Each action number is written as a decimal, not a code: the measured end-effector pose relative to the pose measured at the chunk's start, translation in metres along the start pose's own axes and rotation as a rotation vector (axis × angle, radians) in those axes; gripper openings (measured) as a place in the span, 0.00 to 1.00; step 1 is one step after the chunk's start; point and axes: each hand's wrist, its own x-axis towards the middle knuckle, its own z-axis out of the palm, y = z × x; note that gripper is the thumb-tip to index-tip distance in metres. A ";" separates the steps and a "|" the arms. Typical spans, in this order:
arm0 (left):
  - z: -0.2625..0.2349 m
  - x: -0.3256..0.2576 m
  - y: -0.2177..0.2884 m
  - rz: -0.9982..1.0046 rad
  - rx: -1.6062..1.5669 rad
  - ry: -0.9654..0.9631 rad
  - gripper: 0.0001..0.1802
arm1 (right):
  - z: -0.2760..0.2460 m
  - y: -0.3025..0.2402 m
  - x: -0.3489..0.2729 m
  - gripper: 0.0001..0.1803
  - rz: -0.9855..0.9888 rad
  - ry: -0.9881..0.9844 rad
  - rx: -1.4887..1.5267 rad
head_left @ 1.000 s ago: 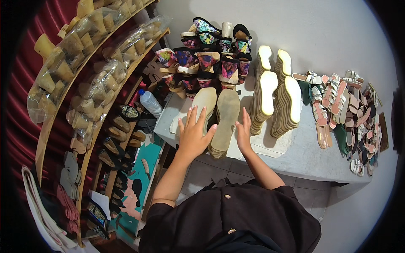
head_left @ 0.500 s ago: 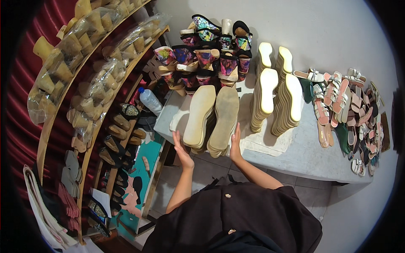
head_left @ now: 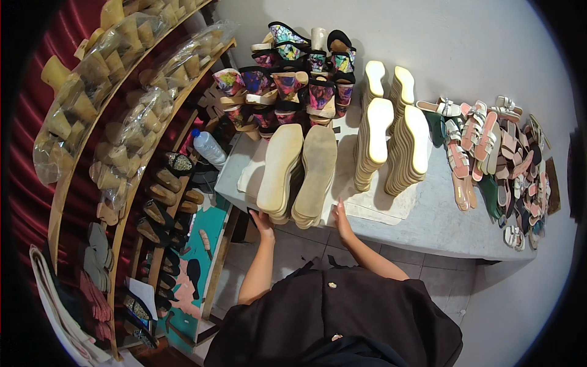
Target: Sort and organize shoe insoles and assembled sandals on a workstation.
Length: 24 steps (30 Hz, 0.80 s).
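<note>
Hands (head_left: 343, 226) nr sole stacks (head_left: 281, 165); clear bags (head_left: 46, 156) w/ prob. wooden heels (head_left: 80, 107).

Our left hand (head_left: 264, 226), spread over the left pile of soles (head_left: 280, 165) a second ago, has left its top and dropped to its near end, uncovering the top sole. Our right hand (head_left: 343, 222) has slid nearer us, from alongside the right pile of soles (head_left: 317, 165) to just beside its near end.
</note>
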 end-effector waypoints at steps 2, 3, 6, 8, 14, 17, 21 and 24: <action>0.005 0.001 -0.002 -0.140 -0.024 0.107 0.47 | 0.003 0.009 0.004 0.40 -0.047 -0.025 -0.026; 0.007 0.000 -0.002 -0.145 -0.021 0.101 0.47 | 0.005 0.014 0.006 0.41 -0.091 -0.060 -0.056; 0.013 0.001 0.004 -0.199 -0.061 0.140 0.47 | 0.016 0.015 0.011 0.42 -0.090 -0.023 -0.021; 0.018 0.000 0.008 -0.125 0.022 0.129 0.47 | 0.022 0.012 0.012 0.42 -0.060 -0.001 0.063; 0.001 0.010 0.010 -0.044 0.117 0.070 0.45 | 0.025 0.011 0.018 0.47 -0.045 0.109 0.237; 0.024 0.022 0.033 -0.160 -0.011 -0.077 0.41 | 0.027 -0.010 0.021 0.40 -0.039 0.221 0.275; 0.059 0.047 0.068 -0.391 -0.106 -0.233 0.45 | 0.043 -0.057 0.026 0.47 0.113 0.354 0.201; 0.065 0.067 0.071 -0.481 -0.058 -0.285 0.42 | 0.051 -0.084 0.029 0.56 0.211 0.338 0.250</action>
